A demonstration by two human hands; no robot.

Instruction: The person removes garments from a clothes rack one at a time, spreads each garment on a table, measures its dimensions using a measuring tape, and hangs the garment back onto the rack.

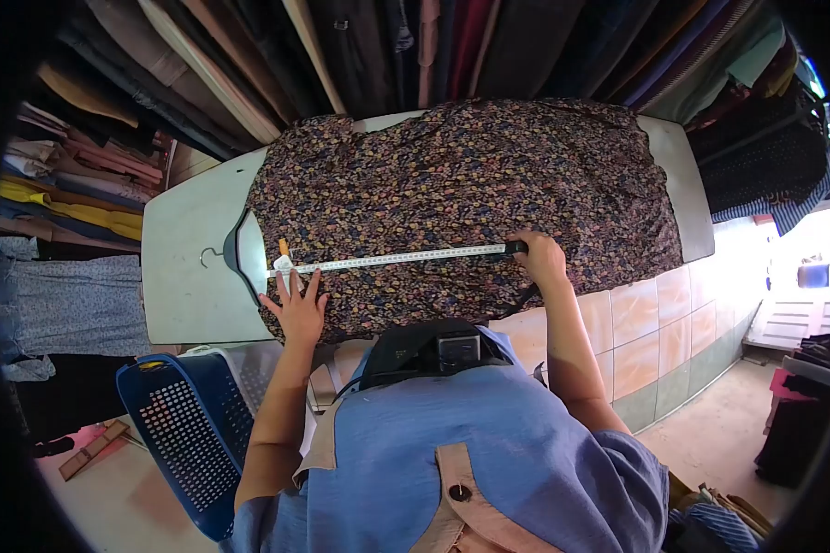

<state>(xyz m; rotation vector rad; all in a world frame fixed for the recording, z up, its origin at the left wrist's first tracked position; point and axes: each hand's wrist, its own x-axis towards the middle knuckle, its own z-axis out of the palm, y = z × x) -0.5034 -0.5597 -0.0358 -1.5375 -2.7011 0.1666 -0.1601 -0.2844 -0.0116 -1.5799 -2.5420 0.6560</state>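
A dark floral-print garment [452,175] lies spread over a pale board. A dark hanger [241,253] sits at its left, neck end, with the metal hook pointing left. Across the fabric runs the white strip of a tape measure [406,256], roughly level. My left hand [302,311] lies flat with fingers spread at the strip's left end, touching it and the cloth beside a white tag [283,264] and a small orange-yellow piece. My right hand [541,262] grips the black case at the strip's right end.
The pale board [180,276] shows at both ends of the garment. Clothes hang closely along the back [369,55], and folded ones are stacked at left [83,198]. A blue plastic basket [189,442] stands at lower left. Tiled wall [650,332] is at right.
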